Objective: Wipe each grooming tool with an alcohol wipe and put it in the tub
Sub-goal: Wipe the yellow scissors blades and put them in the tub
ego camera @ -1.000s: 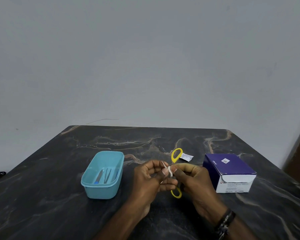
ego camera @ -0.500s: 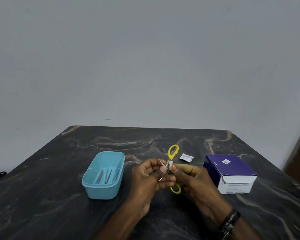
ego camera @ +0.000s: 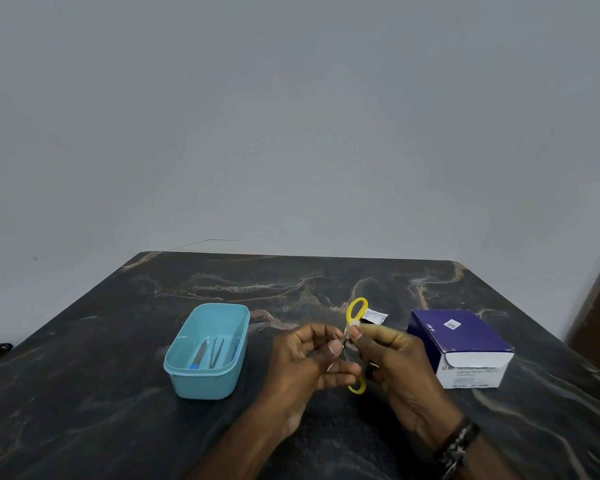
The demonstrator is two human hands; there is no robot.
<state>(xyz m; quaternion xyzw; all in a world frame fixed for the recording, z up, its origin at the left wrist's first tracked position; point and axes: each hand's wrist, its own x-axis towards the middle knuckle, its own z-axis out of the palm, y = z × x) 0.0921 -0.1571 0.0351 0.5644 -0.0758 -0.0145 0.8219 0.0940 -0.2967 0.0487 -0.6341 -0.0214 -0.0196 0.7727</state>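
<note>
Head view: the left hand [ego camera: 305,362] has its grip closed on the metal part of the yellow-handled scissors [ego camera: 355,311], thumb and fingers pinching near the pivot, while the right hand [ego camera: 392,362] pinches shut just below the upper loop, apparently pressing a small pale wipe there, though it is too small to be sure. Both hold the scissors above the desk [ego camera: 118,410], probably so every side can be reached. To the left stands the blue tub [ego camera: 238,320], already holding a few slim tools. Beyond the hands lies a torn sachet [ego camera: 374,315]; the purple wipe box [ego camera: 465,341] sits to the right.
</note>
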